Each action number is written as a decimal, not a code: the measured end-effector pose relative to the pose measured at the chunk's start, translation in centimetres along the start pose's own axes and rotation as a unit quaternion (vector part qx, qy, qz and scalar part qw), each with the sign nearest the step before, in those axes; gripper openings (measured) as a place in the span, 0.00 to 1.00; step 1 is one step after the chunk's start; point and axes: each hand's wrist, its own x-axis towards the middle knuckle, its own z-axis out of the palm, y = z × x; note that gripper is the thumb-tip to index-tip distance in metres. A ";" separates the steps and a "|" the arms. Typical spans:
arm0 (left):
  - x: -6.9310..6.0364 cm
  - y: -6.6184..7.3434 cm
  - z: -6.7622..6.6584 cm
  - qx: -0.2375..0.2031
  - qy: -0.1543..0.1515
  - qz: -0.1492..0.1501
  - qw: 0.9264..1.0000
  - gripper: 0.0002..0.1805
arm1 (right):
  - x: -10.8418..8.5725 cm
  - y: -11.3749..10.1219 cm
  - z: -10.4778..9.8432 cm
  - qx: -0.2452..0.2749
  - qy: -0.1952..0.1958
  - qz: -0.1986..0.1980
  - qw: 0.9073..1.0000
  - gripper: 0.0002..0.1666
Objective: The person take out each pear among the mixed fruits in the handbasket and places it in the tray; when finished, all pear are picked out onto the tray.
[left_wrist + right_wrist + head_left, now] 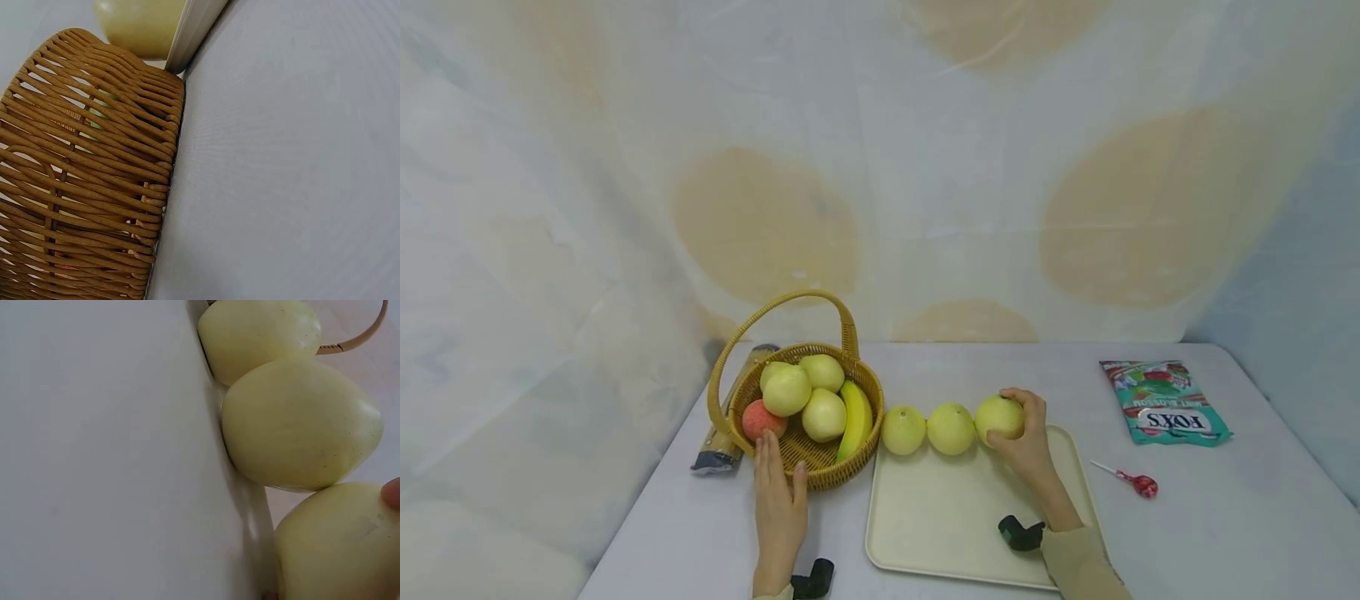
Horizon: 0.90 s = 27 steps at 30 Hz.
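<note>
Three pale green round fruits stand in a row along the far edge of a cream tray (955,533): a left one (903,431), a middle one (951,429) and a right one (999,417). My right hand (1028,446) grips the right fruit, thumb on the near side and fingers over the far side; a fingertip also shows on that fruit (344,544) in the right wrist view. My left hand (781,508), fingers straight, rests against the near rim of the wicker basket (835,477), beside a red fruit (763,419). The basket also holds several green fruits and a banana (855,419).
A teal candy bag (1168,404) lies at the back right, with a red lollipop (1142,486) nearer, right of the tray. Partly behind the basket on the left is a long dark and gold package (718,454). The basket's tall handle (797,296) arches above it.
</note>
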 end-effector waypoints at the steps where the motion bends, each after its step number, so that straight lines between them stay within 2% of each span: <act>1: 0.0 0.0 0.0 -0.001 0.001 0.001 1.000 0.38 | -0.1 0.0 0.0 -0.002 0.001 0.003 1.000 0.37; 15: -0.1 0.0 -0.1 -0.004 0.002 -0.003 1.000 0.37 | -0.7 0.0 -0.1 0.012 -0.025 0.001 1.000 0.30; 18: -0.1 0.0 0.0 -0.004 0.002 -0.002 1.000 0.37 | -0.7 0.1 -0.2 0.005 -0.018 -0.009 1.000 0.31; 24: -0.1 0.0 0.1 -0.006 0.000 -0.002 1.000 0.37 | -0.7 -0.3 -0.1 -0.021 -0.015 -0.041 0.999 0.39; 27: -0.1 0.0 0.1 -0.008 -0.002 -0.002 1.000 0.37 | -1.2 -2.1 -0.1 -0.027 -0.012 -0.065 0.997 0.40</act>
